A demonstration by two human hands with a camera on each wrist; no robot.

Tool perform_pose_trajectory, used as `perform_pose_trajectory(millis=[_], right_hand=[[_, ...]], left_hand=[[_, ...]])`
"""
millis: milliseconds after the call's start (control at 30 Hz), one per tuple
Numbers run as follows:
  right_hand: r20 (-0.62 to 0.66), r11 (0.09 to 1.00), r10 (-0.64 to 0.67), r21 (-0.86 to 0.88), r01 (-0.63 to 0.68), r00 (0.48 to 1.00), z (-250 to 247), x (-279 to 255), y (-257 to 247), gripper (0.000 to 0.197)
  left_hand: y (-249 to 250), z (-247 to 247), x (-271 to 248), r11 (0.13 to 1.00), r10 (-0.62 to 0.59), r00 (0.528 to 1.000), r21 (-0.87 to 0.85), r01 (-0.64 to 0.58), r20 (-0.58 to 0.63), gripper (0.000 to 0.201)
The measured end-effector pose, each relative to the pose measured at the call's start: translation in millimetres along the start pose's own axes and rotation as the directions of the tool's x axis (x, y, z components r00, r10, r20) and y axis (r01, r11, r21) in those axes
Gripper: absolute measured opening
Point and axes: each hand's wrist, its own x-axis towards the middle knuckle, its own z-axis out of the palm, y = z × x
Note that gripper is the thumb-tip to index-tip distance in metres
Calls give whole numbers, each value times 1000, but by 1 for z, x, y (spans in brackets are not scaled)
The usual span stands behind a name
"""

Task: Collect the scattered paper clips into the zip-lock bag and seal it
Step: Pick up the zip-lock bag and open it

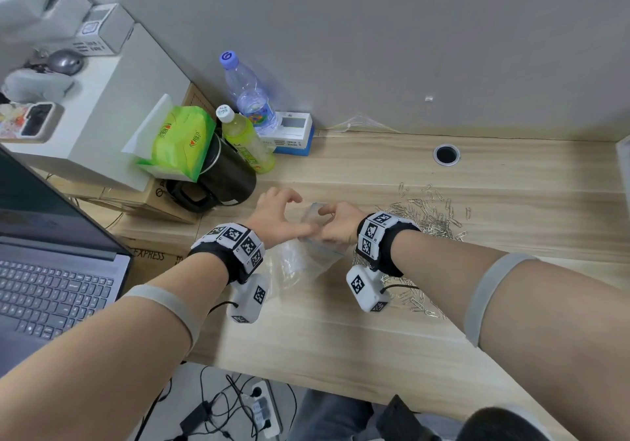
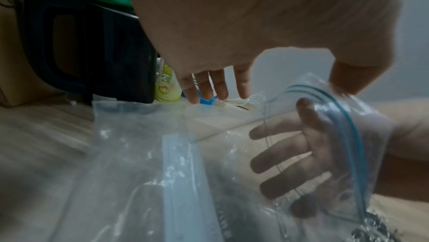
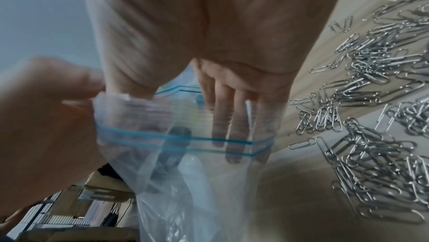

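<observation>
A clear zip-lock bag (image 1: 322, 244) with a blue zip strip is held up between both hands at the desk's middle. My left hand (image 1: 278, 215) holds the bag's rim (image 2: 336, 117) with its thumb while its four fingers (image 2: 209, 84) stay straight and free. My right hand (image 1: 337, 222) grips the opposite side, and its fingers (image 3: 223, 126) show through the clear wall (image 3: 185, 145). Silver paper clips (image 1: 429, 219) lie heaped on the desk just right of my right wrist (image 3: 371, 99). More clips (image 1: 412, 299) lie nearer the front. I see no clips in the bag.
Crumpled clear plastic (image 1: 289, 270) lies under the bag. A black mug (image 1: 218, 178), a green tissue pack (image 1: 180, 140) and two bottles (image 1: 249, 96) stand at the back left. A laptop (image 1: 51, 270) sits left. A cable hole (image 1: 446, 155) is back right.
</observation>
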Motion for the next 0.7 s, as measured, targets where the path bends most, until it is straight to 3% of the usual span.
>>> perform_pose_trajectory(millis=[133,267,367,433,633,700], right_hand=[[-50,998,20,60,-17,999,-7,3,6,87],[-89,990,42,138,-30,995,-11,1,2,90],[-62,971,55,237,-39,997,-14,-1,-1,96],[-54,970,44,241,-30,998,-16,-1,-1,89],[-35,961,36,276,-25,999,-25,2,5,72],[-55,971,33,238,-19,998,-25,2,5,68]], left_hand=[[-6,0,-4,990,55,990,118,-71,129,138],[-18,6,-2,938,67,989,329,-108,135,157],[-22,7,2,893,55,993,440,-97,107,153],[-23,7,3,866,38,994,494,-84,103,143],[-35,3,6,871,-8,998,491,-22,60,116],[-34,2,6,862,-21,998,506,-11,57,115]])
